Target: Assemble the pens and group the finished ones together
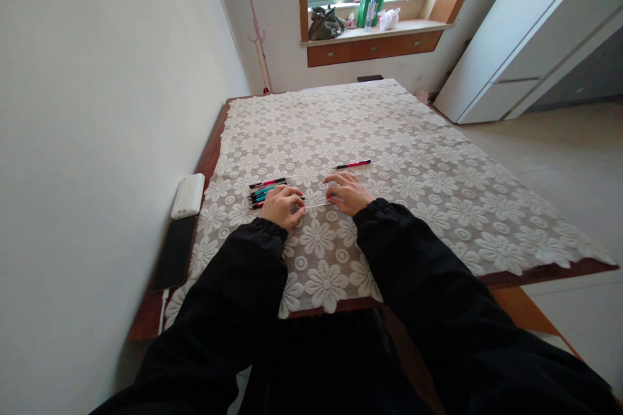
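A thin white string (317, 205) runs nearly straight between my two hands, low over the flowered lace tablecloth (320, 282). My left hand (282, 206) is closed, thumb against fingers, at the string's left end. At its right end my right hand (348, 193) is closed too, with fingers bent and thumb tucked under; the exact hold is partly hidden. Several pens (263, 194), teal, black and pink-red, lie side by side next to my left hand, which partly covers them. A single pink and black pen (354, 164) lies beyond my right hand.
At the table's left edge, by the wall, are a white power bank (187, 196) and a black phone (174, 253) with a white cable (163, 311). A windowsill (350, 35) with bags stands behind the table. A white refrigerator (516, 32) is at the right.
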Motion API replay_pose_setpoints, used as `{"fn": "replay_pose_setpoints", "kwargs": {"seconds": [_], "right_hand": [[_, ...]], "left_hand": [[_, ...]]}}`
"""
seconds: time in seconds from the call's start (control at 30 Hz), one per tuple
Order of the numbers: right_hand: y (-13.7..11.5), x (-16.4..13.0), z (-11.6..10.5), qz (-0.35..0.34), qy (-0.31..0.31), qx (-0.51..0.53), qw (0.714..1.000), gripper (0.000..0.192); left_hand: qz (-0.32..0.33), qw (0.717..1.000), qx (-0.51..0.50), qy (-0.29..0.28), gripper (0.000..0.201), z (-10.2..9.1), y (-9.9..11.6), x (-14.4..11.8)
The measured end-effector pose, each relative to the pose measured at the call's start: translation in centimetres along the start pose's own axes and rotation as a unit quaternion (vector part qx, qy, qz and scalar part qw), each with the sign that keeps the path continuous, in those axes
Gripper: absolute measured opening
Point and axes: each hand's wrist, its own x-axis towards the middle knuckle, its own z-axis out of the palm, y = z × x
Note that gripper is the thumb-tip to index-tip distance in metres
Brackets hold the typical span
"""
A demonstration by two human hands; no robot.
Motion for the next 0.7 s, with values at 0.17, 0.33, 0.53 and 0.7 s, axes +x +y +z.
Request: {"fn": "replay_pose_setpoints", "kwargs": {"seconds": [0.17,0.33,0.53,0.7], "right_hand": [[0.78,-0.21,-0.34,-0.009,-0.022,-0.004,1.0,0.008],[0.93,-0.2,-0.07,-0.004,-0.03,-0.01,0.999,0.008],[1.08,-0.22,0.27,-0.001,-0.03,-0.011,1.0,0.008],[0.83,-0.17,0.48,-0.002,-0.022,-0.013,1.0,0.008]], "left_hand": [[-0.017,1.0,-0.001,0.013,0.006,-0.07,-0.17,0.02],[-0.022,1.0,-0.008,0.009,0.006,0.02,-0.23,-0.02],[-0.021,1.0,-0.007,-0.003,0.007,0.06,-0.26,-0.03],[-0.021,1.0,-0.006,-0.004,0.006,0.11,-0.36,-0.03]]}}
